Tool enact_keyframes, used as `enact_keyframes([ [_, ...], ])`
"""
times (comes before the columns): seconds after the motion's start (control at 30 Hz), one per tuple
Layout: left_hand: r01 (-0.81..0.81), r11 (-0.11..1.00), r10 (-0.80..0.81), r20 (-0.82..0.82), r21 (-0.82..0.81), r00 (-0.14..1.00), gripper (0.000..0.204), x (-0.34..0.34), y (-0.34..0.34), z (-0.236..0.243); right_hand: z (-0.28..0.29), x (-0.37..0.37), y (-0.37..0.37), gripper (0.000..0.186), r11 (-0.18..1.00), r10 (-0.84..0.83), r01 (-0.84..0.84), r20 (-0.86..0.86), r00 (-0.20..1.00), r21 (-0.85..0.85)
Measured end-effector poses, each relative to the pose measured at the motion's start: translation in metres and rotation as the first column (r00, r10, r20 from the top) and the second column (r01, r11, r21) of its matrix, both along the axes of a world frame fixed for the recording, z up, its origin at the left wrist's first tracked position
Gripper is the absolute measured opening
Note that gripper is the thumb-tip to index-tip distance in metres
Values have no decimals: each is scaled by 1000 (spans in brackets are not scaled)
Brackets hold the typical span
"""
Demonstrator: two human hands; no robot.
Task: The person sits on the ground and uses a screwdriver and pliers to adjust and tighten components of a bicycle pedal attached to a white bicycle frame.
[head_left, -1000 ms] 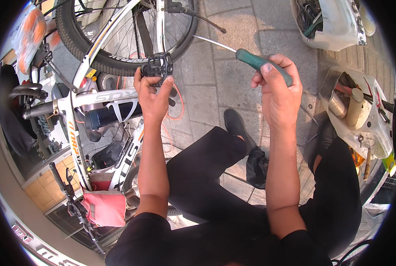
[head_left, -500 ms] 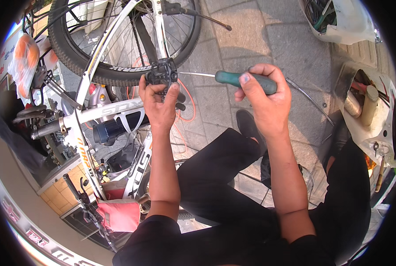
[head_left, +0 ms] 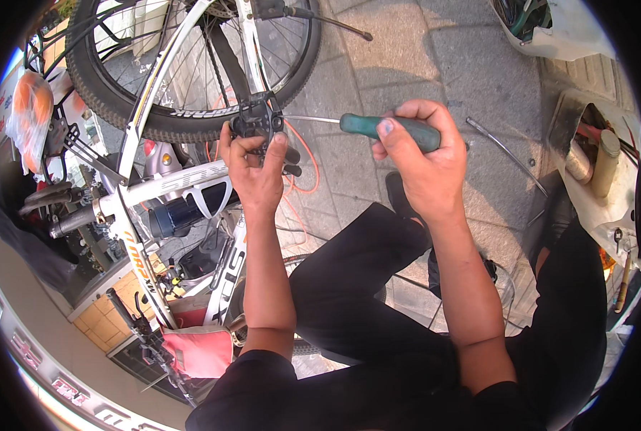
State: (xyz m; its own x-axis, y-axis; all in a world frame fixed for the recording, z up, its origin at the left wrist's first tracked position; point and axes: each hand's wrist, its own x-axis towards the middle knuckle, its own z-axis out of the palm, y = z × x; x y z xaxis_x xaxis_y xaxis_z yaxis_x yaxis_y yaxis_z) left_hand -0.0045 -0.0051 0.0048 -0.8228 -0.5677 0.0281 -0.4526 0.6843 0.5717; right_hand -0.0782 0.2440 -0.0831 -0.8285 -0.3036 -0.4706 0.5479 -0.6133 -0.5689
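Screwdriver (head_left: 378, 128) in right hand (head_left: 421, 161), tip at left-hand-held (head_left: 257, 169) pedal (head_left: 256, 122)

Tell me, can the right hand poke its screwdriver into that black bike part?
Probably yes. The right hand holds the green-handled screwdriver level, its thin shaft already pointing at the black part that the left hand steadies. Nothing sits between them.

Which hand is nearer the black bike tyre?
Left. The left hand holds the small black part just below the black bike tyre; the right hand grips the green-handled screwdriver farther right.
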Motion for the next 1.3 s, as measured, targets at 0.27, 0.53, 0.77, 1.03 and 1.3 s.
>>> enact_keyframes([
  [0.27, 1, 1000, -1, 1, -22, 1000, 37, 3, 0, 0, 1, 4, 2, 16, 995, 60, -57, -43, 997, 82],
  [0.53, 33, 995, -29, 37, -96, 999, 37, 3, -6, 1, 11, -1, 4, 12, 983, 94, -85, -49, 994, 161],
  [0.77, 81, 987, -77, 29, -141, 997, 37, -3, 0, -1, 41, 5, 10, 12, 962, 242, -222, -119, 963, 160],
  [1.03, 29, 998, -29, -1, -53, 1000, 37, 3, -4, 0, 11, -30, 45, 27, 991, 19, -23, 29, 999, 134],
  [1.3, 44, 999, -44, -55, -12, 998, 36, -6, -8, -4, -6, -26, 36, 39, 993, 68, -71, -28, 997, -92],
])
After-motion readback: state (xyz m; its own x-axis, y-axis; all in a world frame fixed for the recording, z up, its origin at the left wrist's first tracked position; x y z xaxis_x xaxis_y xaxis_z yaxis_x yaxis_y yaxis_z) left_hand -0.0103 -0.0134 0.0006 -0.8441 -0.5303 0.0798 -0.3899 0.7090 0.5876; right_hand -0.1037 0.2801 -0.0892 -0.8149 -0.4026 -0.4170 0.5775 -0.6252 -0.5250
